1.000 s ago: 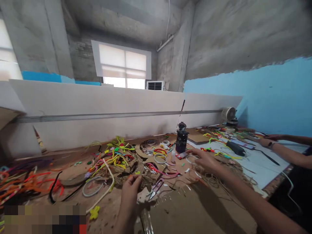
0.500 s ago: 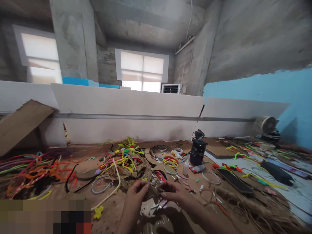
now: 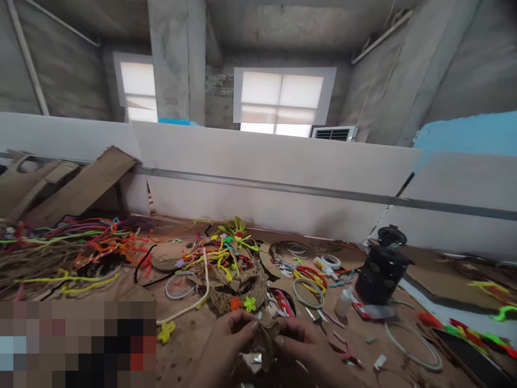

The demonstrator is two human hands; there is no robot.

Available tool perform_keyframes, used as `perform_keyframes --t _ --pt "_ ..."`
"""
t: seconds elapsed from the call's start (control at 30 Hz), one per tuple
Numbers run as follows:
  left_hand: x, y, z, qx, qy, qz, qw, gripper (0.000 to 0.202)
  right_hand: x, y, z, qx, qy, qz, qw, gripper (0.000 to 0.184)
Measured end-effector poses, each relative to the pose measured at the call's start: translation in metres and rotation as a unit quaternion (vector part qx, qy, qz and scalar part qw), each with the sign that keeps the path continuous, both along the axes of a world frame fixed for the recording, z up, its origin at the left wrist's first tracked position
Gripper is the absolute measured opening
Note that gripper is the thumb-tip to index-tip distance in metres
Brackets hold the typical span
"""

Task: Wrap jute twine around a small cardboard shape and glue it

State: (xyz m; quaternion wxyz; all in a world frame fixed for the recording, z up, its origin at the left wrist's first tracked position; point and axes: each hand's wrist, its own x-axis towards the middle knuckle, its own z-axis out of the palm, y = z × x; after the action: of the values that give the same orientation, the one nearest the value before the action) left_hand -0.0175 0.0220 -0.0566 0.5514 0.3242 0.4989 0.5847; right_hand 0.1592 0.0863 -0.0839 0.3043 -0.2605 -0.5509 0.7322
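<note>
Person's L hand (image 3: 232,338) & R hand (image 3: 302,340), both bare, w/ slim fingers (image 3: 241,318) & rounded knuckles; wrists (image 3: 207,372) also bare, narrower than the hands. Nails too small to tell; lower R side dim, slightly blurred, cut off at btm.

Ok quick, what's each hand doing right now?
Left hand: closed, pinching a crumpled brown piece.
Right hand: closed, pinching the same piece from the other side.

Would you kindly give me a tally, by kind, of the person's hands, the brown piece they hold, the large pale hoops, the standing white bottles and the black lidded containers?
Hands: 2 (left hand, right hand)
Brown piece: 1
Large pale hoops: 3
Standing white bottle: 1
Black lidded container: 1
Total: 8
</note>
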Motion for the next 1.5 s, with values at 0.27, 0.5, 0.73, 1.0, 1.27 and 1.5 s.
perform_keyframes --t 0.27,0.5,0.73,1.0,1.27,1.5 --pt "0.002 -0.004 -0.009 -0.030 -0.038 -0.008 0.999 0.051 0.001 0.010 -0.030 -0.070 0.094 0.033 0.993 0.035" --pt "0.006 -0.005 -0.002 -0.032 0.002 0.010 0.999 0.031 0.001 0.008 -0.043 -0.051 0.074 0.024 0.996 0.039" --pt "0.005 -0.006 -0.012 -0.037 -0.011 -0.003 0.999 0.027 0.002 0.003 -0.026 -0.015 0.025 -0.015 0.999 0.043" --pt "0.008 -0.004 -0.007 -0.026 0.030 0.030 0.999 0.028 0.003 -0.001 -0.013 -0.002 -0.011 -0.017 1.000 0.045" --pt "0.011 -0.008 -0.004 -0.022 0.006 0.021 1.000 0.027 0.004 -0.001 -0.010 0.016 -0.013 -0.023 1.000 0.037" --pt "0.006 -0.004 -0.007 -0.005 0.090 -0.001 0.996 0.025 0.004 -0.002 -0.016 -0.020 0.018 0.007 1.000 0.032"
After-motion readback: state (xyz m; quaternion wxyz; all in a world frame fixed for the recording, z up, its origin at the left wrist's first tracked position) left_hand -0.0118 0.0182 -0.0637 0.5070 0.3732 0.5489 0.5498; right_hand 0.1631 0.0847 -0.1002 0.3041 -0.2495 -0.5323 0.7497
